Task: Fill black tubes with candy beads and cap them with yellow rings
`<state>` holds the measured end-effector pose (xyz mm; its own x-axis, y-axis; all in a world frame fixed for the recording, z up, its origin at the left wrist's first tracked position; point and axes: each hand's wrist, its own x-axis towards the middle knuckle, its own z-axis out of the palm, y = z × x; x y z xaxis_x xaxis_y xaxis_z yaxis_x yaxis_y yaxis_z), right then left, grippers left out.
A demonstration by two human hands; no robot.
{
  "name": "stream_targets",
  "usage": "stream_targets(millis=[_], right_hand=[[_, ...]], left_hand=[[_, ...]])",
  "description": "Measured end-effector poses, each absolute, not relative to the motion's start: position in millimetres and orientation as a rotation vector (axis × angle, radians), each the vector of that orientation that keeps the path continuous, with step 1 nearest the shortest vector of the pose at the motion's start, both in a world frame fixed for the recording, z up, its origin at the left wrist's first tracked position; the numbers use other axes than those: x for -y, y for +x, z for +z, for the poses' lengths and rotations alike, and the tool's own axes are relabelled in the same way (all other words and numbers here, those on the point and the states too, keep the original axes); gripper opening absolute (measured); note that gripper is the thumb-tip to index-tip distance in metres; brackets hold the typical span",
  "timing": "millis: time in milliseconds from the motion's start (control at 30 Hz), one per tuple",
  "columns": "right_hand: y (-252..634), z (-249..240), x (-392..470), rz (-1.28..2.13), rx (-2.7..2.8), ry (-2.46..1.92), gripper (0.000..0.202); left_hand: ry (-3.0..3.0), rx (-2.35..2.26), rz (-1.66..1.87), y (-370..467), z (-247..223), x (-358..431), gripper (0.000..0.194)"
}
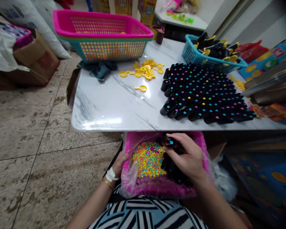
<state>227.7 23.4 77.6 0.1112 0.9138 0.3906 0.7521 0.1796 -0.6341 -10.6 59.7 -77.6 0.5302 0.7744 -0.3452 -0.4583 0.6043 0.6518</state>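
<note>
A pink basket (201,143) lined with clear plastic rests on my lap, filled on its left with small coloured beads (149,160). My left hand (121,163) grips its left rim; most of the fingers are hidden behind it. Over the right half, my right hand (187,156) holds a small black tube (171,142) between thumb and fingers, a blue bead showing in its top. More black tubes (173,168) lie in the basket under that hand, partly covered. On the table above, rows of black tubes (200,92) stand upright, most with a coloured bead on top.
Yellow ring-shaped pieces (145,70) lie on the marbled white table (105,105) beside a dark cloth (101,70). Behind stand a stacked pink-and-teal basket (105,36) and a blue basket (189,52) of black and yellow parts. The table's front edge runs just above my hands.
</note>
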Motion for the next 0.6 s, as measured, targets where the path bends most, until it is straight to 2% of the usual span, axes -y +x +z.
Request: stream_targets(millis=[133,233,367,533,600], right_hand=[[227,75,-24,0.369,1.626,-1.569,0.026],[221,69,-25,0.386,1.581,-1.565,0.029],[212,66,-39,0.134,1.414,-1.668,0.041],[206,72,-72,-0.167,1.574,-1.749,0.014],[205,75,-79,-0.229,1.679,-1.785,0.017]], left_hand=[[0.569,-0.676,0.786,-9,-69,-60,0.06],[0.572,-0.67,0.784,-9,-66,-60,0.056],[0.538,-0.684,0.786,-10,-67,-60,0.046],[0.513,-0.691,0.801,-11,-69,-59,0.054],[0.515,-0.687,0.808,-12,-69,-58,0.056]])
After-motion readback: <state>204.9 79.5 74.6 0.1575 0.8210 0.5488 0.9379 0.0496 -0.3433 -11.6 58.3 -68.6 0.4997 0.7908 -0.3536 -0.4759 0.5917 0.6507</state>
